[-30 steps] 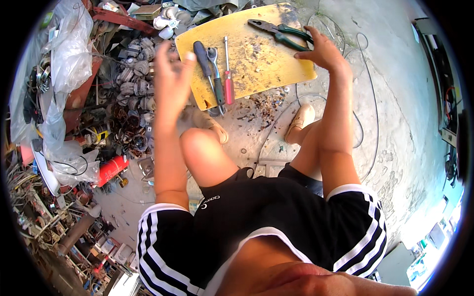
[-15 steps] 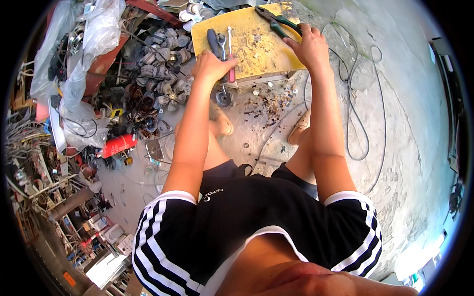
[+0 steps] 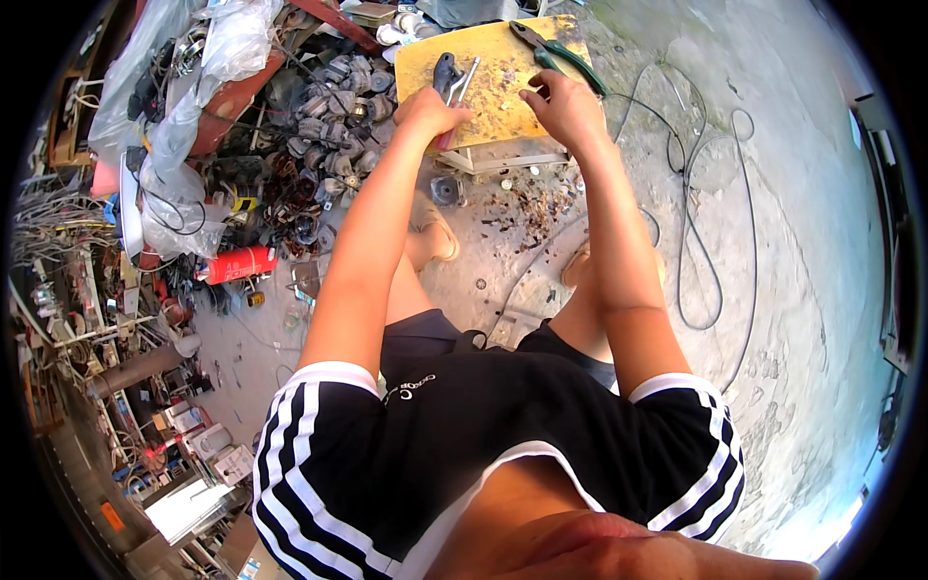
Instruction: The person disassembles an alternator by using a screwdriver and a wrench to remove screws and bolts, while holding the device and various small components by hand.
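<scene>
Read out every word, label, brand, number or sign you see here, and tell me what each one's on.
Black shirt: small white lettering on the chest; I won't copy out its wording.
Red cylinder: any markings too small to read.
Green-handled pliers and yellow tabletop: no readable text.
Clutter at left: any print too small or blurred to read.

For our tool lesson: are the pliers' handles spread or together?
Spread: the green handles of the pliers angle apart, with yellow tabletop showing between them.
</scene>
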The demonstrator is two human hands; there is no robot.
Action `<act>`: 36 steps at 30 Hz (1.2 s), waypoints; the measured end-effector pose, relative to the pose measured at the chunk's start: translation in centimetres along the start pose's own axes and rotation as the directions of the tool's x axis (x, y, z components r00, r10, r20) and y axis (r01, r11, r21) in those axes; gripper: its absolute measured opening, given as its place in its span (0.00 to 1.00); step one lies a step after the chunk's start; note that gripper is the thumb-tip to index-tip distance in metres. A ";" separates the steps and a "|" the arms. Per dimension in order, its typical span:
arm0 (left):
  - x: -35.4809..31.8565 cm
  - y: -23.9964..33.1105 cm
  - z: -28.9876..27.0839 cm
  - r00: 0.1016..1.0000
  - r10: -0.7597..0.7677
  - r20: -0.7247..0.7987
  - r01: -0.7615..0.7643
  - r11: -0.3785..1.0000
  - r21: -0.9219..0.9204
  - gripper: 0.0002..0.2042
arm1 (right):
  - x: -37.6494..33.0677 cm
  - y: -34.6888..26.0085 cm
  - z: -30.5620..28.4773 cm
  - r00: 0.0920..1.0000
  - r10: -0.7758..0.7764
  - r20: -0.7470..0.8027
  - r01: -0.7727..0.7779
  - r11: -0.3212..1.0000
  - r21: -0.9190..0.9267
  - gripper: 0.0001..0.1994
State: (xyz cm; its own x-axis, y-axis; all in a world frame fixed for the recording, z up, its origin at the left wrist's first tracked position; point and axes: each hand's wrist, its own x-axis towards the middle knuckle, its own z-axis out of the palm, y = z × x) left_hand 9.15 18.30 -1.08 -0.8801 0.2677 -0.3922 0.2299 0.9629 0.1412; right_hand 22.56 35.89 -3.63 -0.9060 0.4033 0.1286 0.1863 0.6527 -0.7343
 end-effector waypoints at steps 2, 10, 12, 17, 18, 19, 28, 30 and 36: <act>0.2 -0.8 0.0 0.998 0.043 0.038 -0.037 0.989 -0.146 0.21 | -0.2 -0.4 0.7 0.990 -0.036 0.136 0.036 0.999 0.001 0.18; -5.3 -3.9 3.7 0.995 0.097 0.038 -0.024 0.570 -0.821 0.15 | -4.7 -6.0 6.4 0.762 -0.069 0.644 -0.530 0.504 0.682 0.30; -8.4 -5.5 4.2 0.996 0.082 0.026 -0.011 0.426 -0.905 0.17 | -6.2 -6.5 5.6 0.702 -0.151 0.696 -0.556 0.495 0.668 0.29; -16.4 -11.0 6.0 0.991 0.107 0.084 0.063 0.188 -0.980 0.16 | -9.1 -5.0 3.5 0.437 -0.337 0.834 -0.261 0.840 0.476 0.32; -17.7 -11.5 6.3 0.975 0.164 0.147 0.130 0.111 -0.985 0.17 | -8.5 -2.3 4.5 0.423 -0.337 0.841 -0.076 0.912 0.403 0.31; -19.5 -11.9 7.0 0.963 0.209 0.169 0.164 0.043 -0.986 0.16 | -7.3 -1.8 3.1 0.345 -0.209 0.915 0.012 0.976 0.218 0.29; -26.7 -15.2 7.8 0.885 0.459 0.083 0.389 -0.628 -0.674 0.27 | -4.4 10.2 0.4 0.741 0.138 0.657 0.247 0.854 -0.458 0.28; -27.4 -17.3 6.7 0.915 0.403 -0.005 0.288 -0.663 -0.691 0.28 | -5.5 11.8 -0.2 0.764 0.038 0.644 0.252 0.901 -0.352 0.28; -35.0 -24.3 2.8 0.914 0.274 -0.300 0.024 -0.773 -0.634 0.22 | -6.6 17.9 2.9 0.763 0.062 0.644 0.246 0.893 -0.378 0.23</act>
State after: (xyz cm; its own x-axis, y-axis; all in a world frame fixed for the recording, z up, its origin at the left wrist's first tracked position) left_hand 35.52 -14.32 6.64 -0.8657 0.4983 -0.0473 -0.4621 -0.7594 0.4580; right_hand 30.75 43.07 -19.58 -0.9240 -0.0646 -0.3769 0.0872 0.9241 -0.3722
